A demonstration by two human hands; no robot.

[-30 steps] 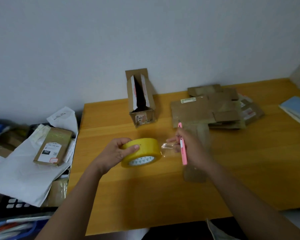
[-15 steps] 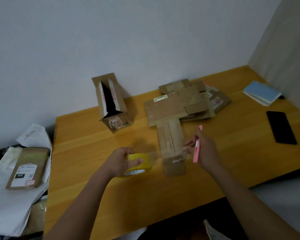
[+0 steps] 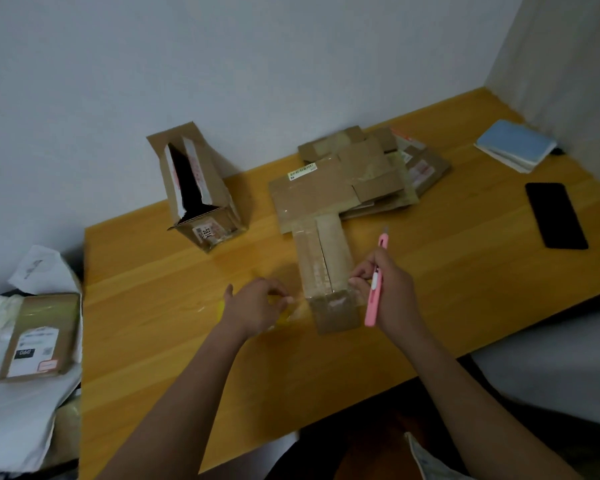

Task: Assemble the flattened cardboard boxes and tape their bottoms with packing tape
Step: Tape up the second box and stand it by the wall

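Cardboard first: in the head view we note the narrow box (image 3: pixel 326 271) lying on its side on the wooden table (image 3: pixel 430 289), its closed flaps facing up with the centre seam running toward us, which we judge suits laying a strip along that seam. Our left hand (image 3: pixel 257 308) curls over the yellow tape roll (image 3: pixel 222 308), which is blurred and mostly hidden beneath the fingers; it sits just left of the box's near end. A clear length of tape (image 3: pixel 300 304) appears to stretch from the roll across to the box end, though it is faint. Our right hand (image 3: pixel 387 292) clasps the pink cutter (image 3: pixel 374 289), blade end pointing away from us, while its fingertips (image 3: pixel 355 280) rest against the box's right edge near the seam's near end, probably to pin the tape down. An assembled box (image 3: pixel 201 195) stands open toward the wall; flattened boxes (image 3: pixel 354 174) are stacked behind. A dark phone (image 3: pixel 555 214) lies well apart to the right.
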